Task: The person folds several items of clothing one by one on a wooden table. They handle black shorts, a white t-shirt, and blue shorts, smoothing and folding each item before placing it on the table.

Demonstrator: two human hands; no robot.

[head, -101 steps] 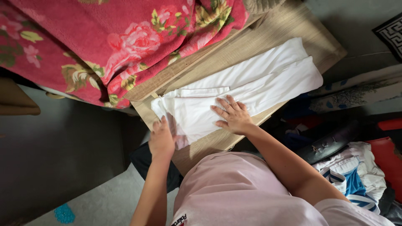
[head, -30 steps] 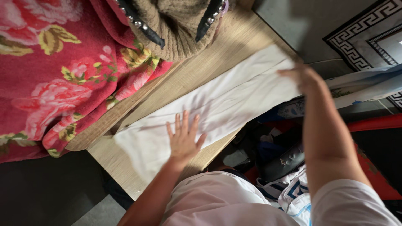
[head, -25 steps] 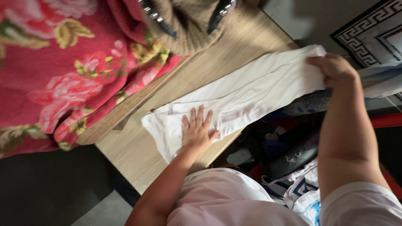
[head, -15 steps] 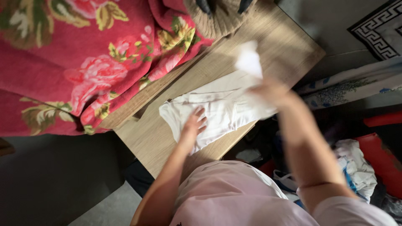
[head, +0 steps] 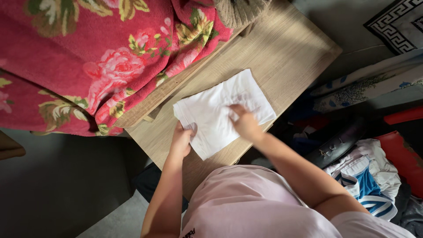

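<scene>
Folded cloth (head: pixel 222 110) on table (head: pixel 282 53); blanket (head: pixel 88 57) left; clothes pile (head: pixel 370 176) right.

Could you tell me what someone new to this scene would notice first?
Most likely the white cloth, folded into a compact rectangle in the middle of the wooden table, with the left hand at its near-left edge and the right hand resting on top. Next, the red floral blanket draped over the table's upper left.

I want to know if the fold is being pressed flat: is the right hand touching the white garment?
Touching. The head view shows the right hand lying on top of the folded white garment, no gap between them.
</scene>
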